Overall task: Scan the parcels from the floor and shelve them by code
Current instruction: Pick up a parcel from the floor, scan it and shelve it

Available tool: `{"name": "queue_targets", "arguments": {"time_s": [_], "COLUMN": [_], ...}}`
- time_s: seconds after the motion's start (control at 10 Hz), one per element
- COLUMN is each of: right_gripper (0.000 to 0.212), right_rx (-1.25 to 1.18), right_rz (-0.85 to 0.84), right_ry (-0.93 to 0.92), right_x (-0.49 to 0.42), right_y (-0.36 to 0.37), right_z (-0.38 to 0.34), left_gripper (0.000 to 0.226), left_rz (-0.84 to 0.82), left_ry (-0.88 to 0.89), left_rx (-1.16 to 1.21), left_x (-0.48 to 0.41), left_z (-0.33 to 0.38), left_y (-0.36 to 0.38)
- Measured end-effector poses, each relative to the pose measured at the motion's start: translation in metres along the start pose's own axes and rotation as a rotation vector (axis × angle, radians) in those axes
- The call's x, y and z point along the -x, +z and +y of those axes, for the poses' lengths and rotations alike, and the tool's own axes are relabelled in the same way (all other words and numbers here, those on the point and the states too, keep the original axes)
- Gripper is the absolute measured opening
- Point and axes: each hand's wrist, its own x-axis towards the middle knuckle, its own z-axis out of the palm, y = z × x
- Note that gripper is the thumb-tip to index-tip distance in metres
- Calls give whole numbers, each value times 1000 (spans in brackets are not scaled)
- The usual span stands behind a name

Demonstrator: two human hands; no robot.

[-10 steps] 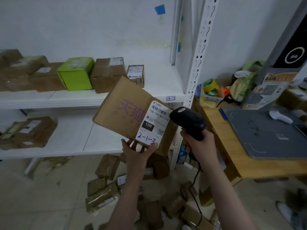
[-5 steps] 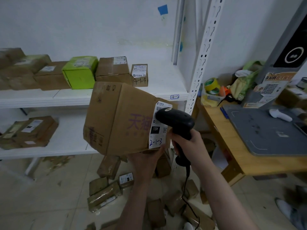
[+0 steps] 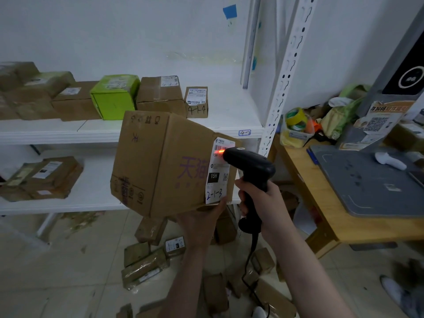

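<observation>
Supporting the carton [image 3: 165, 166] from below, the left hand [image 3: 202, 222] cups its lower right corner, thumb against the face beside the label [image 3: 216, 173]; fingers beneath are hidden. The right hand [image 3: 266, 203] is clenched round the scanner [image 3: 250, 166] grip, red beam on the barcode [image 3: 219, 148]. The carton hangs in the air in front of the shelf [image 3: 229, 130] edge. Judgement: rigid, dry, fairly light, since one palm carries it. For shelving, take two opposite faces; a corner hold may tip.
</observation>
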Motion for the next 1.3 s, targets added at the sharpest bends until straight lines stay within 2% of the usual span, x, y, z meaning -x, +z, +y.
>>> {"name": "queue_targets", "arguments": {"time_s": [0.1, 0.2, 0.4, 0.5, 0.6, 0.7, 0.8, 0.9, 1.0, 1.1, 1.2, 1.3], "right_gripper": [7, 7, 11, 12, 10, 17, 24, 22, 24, 26, 26, 27], "right_rx": [0, -2, -10, -18, -7, -16, -31, 10, 72, 132, 239, 360], "right_rz": [-1, -5, 53, 139, 267, 423, 564, 734, 854, 915, 888, 808], "right_ry": [-9, -33, -48, -33, -9, 45, 112, 156, 195, 272, 358, 421], "right_x": [1, 1, -6, -14, -26, -42, -63, -85, -104, -121, -141, -162], "right_y": [-1, -2, -15, -32, -58, -95, -143, -196, -244, -287, -324, -355], "right_z": [-1, -2, 0, 4, 9, 19, 35, 58, 78, 92, 108, 123], "left_gripper": [44, 76, 71, 94, 136, 149, 146, 131, 142, 131, 116, 84], "left_rz": [32, 107, 148, 190, 138, 55, -16, -103, -179, -263, -308, -322], "left_ry": [42, 303, 388, 315, 204, 117, 35, -77, -180, -336, -454, -535], "left_rx": [68, 325, 346, 240, 173, 151, 171, 183, 145, 164, 171, 208], "left_x": [3, -6, -7, -8, -10, -12, -14, -17, -15, -11, -11, -10], "left_z": [7, -5, -1, 2, 3, 5, 7, 3, 2, -1, -5, -2], "left_y": [0, 9, 16, 20, 29, 45, 67, 94, 127, 161, 190, 216]}}
